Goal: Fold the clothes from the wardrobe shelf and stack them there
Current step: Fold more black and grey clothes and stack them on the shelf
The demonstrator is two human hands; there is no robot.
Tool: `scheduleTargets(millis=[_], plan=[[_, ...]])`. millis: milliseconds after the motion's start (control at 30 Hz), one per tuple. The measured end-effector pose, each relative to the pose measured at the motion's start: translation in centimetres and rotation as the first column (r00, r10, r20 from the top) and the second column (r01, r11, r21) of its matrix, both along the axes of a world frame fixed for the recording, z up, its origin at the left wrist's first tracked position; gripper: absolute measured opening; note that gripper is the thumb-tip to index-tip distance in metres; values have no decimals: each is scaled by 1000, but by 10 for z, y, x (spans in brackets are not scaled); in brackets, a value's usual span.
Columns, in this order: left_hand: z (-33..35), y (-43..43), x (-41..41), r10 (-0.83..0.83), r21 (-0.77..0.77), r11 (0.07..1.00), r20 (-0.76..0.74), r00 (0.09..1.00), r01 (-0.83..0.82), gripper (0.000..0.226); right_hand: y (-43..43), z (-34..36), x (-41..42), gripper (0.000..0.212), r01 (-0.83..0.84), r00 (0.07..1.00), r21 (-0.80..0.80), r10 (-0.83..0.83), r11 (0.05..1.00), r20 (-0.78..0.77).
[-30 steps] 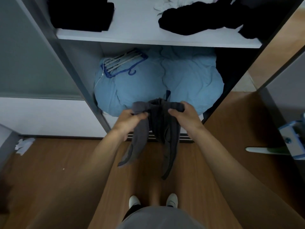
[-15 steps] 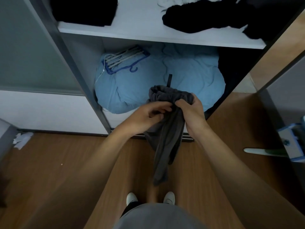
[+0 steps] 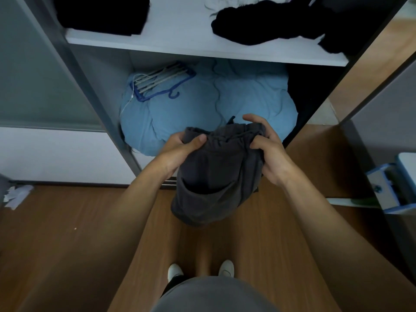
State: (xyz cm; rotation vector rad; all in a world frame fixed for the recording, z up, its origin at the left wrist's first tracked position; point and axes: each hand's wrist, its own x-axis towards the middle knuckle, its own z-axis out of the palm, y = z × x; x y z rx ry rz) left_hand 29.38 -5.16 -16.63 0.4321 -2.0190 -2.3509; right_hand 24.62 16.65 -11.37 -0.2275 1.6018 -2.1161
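Here, garment: a dark grey soft-fabric garment point(image 3: 216, 176) with a gathered elastic waistband. It is doubled over, so its lower part hangs in a rounded bunch, and a curved pocket-like seam shows on the front.
Where it is: held in the air in front of the open wardrobe, above the brown wooden floor point(image 3: 67, 244) and lower than the white wardrobe shelf point(image 3: 180, 43), touching neither.
Left of the two hands: the left hand point(image 3: 180, 152) grips the waistband's left end, thumb on top and fingers curled under the cloth.
Right of the two hands: the right hand point(image 3: 270, 154) grips the waistband's right end, thumb pressing the front and fingers wrapped over the back edge.
Shelf, left end: a folded black stack of clothes point(image 3: 101, 14).
Shelf, right end: a crumpled black heap of clothes point(image 3: 270, 21), well apart from the stack.
Below the shelf: a puffy light blue duvet bundle point(image 3: 202, 113) fills the lower compartment. A bunch of blue and white plastic hangers point(image 3: 157, 84) lies on its upper left.
Floor: a pair of white shoes point(image 3: 175, 270) on the person's feet.
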Motion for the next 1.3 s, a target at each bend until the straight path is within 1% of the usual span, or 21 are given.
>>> scheduleTargets(millis=[67,133,233,300,367,433,500,567,600,700,733,767,833,900,967,1033,1067,1133,1167,1200,1300], plan=[[6,3,-4,113,-54,992,-23,993,-114,28,10,-2,-3,62,13,1000,117,-9,993,-30],[10,7,-8,177,-88,980,-42,983,-180,23,17,-9,-7,60,25,998,216,-13,976,-58],[18,14,-11,239,-50,969,-64,969,-243,21,19,-20,-4,43,3,999,283,-16,959,41],[22,17,-10,233,-72,968,-96,968,-240,21,12,-27,3,31,-8,994,318,-28,948,110],[26,16,-9,210,-131,965,-124,970,-225,23,6,-32,7,26,83,988,272,-114,959,101],[29,11,-6,234,-172,953,-115,965,-251,30,2,-29,6,27,145,988,152,-152,978,39],[30,-1,-4,278,-174,943,-61,959,-284,42,0,-23,4,26,115,991,102,-108,988,-76],[29,-14,1,230,-118,966,-14,973,-230,50,-3,-18,4,27,70,985,117,-50,991,-166],[26,-20,5,179,-70,981,-13,984,-180,51,-5,-17,4,28,67,984,113,-47,991,-173],[8,-33,23,-2,98,995,-17,1000,3,40,-9,-18,8,27,87,993,39,-84,995,-78],[2,-35,28,-36,112,993,10,999,35,35,-9,-19,9,26,84,996,18,-84,996,-36],[-3,-35,31,-41,84,996,40,998,37,30,-9,-18,11,26,72,997,19,-71,997,-8],[-7,-32,33,35,-16,999,85,996,-34,22,-8,-17,13,28,39,999,87,-39,995,-1],[-3,-24,29,111,-65,992,106,988,-105,24,-7,-10,8,31,28,1000,148,-27,989,-7],[3,-15,23,138,-77,989,103,985,-130,30,-1,0,0,28,21,1000,137,-21,990,3],[14,-5,15,163,-52,986,88,983,-159,35,7,6,-8,25,-11,998,67,7,998,57],[20,0,10,180,-32,984,77,981,-178,36,10,4,-7,27,-33,997,80,27,996,75],[30,8,2,217,3,976,60,974,-218,36,8,-10,3,29,-71,997,234,60,970,54],[33,11,-1,223,2,975,63,973,-224,36,7,-20,10,28,-69,997,275,59,959,44],[35,12,-4,225,-14,974,72,972,-225,37,6,-27,17,27,-45,998,262,33,964,51],[36,4,-5,287,-92,956,105,952,-278,42,3,-27,24,33,43,985,26,-47,999,167]])
